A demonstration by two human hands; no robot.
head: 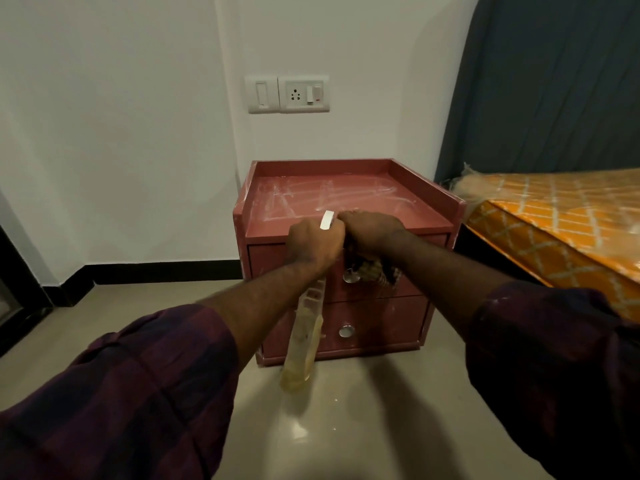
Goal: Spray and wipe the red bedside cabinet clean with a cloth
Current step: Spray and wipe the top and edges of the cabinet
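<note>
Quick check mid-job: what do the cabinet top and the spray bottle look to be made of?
Red cabinet: probably laminated or painted board; the smooth top reflects light under white streaks. Spray bottle in the left hand: clear, yellowish plastic by its see-through body, with a white head.

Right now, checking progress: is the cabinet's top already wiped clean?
No: the top of the red cabinet shows white streaks, while the cloth hangs from the right hand.

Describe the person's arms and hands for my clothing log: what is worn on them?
Both arms wear a dark plaid shirt in maroon and navy. The sleeves are pushed up to about the elbows, leaving the forearms bare. The left hand and right hand are bare: no gloves, and no watch or bracelet shows on either wrist. Rings cannot be made out.
</note>
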